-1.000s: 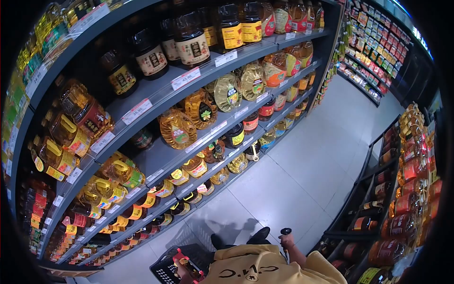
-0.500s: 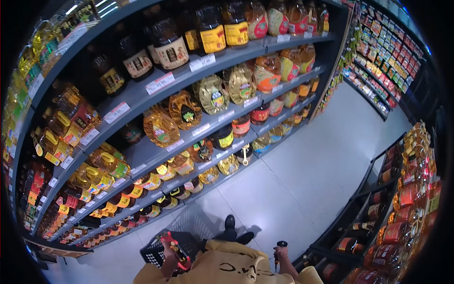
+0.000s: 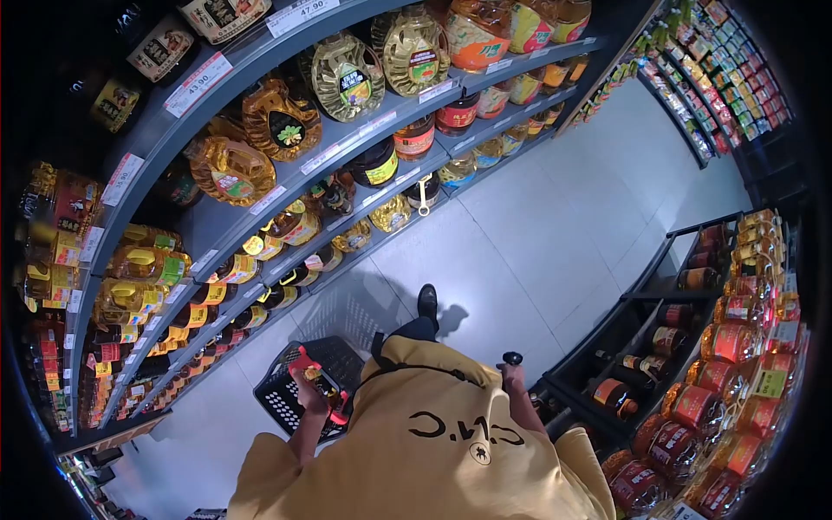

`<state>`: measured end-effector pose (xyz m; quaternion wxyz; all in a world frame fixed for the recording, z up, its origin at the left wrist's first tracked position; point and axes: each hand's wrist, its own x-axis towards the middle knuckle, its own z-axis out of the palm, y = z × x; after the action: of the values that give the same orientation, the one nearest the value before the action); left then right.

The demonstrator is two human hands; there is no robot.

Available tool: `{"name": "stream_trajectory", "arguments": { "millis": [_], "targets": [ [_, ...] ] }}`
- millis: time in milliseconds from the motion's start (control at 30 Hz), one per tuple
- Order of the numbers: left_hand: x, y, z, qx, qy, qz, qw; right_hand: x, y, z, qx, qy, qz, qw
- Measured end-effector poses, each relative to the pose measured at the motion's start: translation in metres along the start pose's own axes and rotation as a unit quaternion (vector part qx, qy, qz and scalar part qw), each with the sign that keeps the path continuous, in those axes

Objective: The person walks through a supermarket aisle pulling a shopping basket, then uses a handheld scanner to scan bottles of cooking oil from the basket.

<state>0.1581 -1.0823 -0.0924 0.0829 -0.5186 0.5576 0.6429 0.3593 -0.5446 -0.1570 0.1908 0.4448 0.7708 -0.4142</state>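
Note:
My left hand [image 3: 309, 391] is wrapped round the red handle [image 3: 340, 407] of a black shopping basket [image 3: 282, 379], which hangs at my left side. Something small and yellowish shows beside the handle inside the basket, too small to name. My right hand [image 3: 513, 378] is closed on a dark object with a rounded black top [image 3: 513, 357], held upright at my right side. Between the hands lies the front of my yellow shirt [image 3: 433, 433]. One black shoe [image 3: 427, 300] shows on the floor ahead.
Long shelves of oil bottles [image 3: 347, 78] with price tags run along the left. On the right stands a dark rack [image 3: 641, 347] with bottles and large red-labelled oil jugs [image 3: 719, 377]. Light floor tiles [image 3: 555, 208] stretch between them towards a packet display [image 3: 728, 74] at the back.
The shelves have shifted down-left and come closer in view. My left hand and the basket sit higher in the picture. One shoe shows where two did. Both hands keep their hold.

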Motion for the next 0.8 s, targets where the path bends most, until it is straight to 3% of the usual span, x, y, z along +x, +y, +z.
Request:
{"name": "stream_trajectory", "arguments": {
  "millis": [33,133,200,267,300,433,500,600,633,700,800],
  "targets": [
    [-0.045,0.024,0.023,0.046,0.041,-0.063,0.996,0.01,0.002,-0.01,-0.096,-0.006,-0.064,0.993],
    [-0.045,0.022,0.033,0.053,0.036,-0.065,0.996,0.029,-0.025,-0.036,0.21,0.022,0.034,0.977],
    [-0.062,0.029,0.053,0.028,0.05,-0.066,0.996,0.045,-0.032,-0.047,0.225,0.031,0.027,0.974],
    [-0.062,0.022,0.06,0.025,0.023,-0.053,0.998,0.064,-0.058,-0.062,0.233,0.04,0.13,0.963],
    [-0.053,0.012,0.058,0.007,0.003,-0.046,0.999,0.064,-0.089,-0.073,0.252,0.05,0.233,0.938],
    [-0.054,0.004,0.08,-0.013,0.027,-0.028,0.999,0.082,-0.116,-0.091,0.251,0.04,0.201,0.946],
    [-0.061,0.012,0.081,0.046,0.001,-0.061,0.997,0.082,-0.121,-0.099,0.24,0.043,0.202,0.949],
    [-0.05,-0.002,0.085,0.017,-0.022,-0.049,0.998,0.081,-0.124,-0.11,0.234,0.059,0.231,0.943],
    [-0.07,0.012,0.102,0.061,0.039,-0.083,0.994,0.087,-0.106,-0.111,0.238,0.048,0.224,0.944],
    [-0.089,0.022,0.124,0.044,0.034,-0.071,0.996,0.1,-0.073,-0.114,0.252,0.032,0.207,0.945],
    [-0.114,0.027,0.162,0.029,0.014,-0.016,0.999,0.099,-0.065,-0.132,0.257,0.035,0.289,0.921]
  ]
}}
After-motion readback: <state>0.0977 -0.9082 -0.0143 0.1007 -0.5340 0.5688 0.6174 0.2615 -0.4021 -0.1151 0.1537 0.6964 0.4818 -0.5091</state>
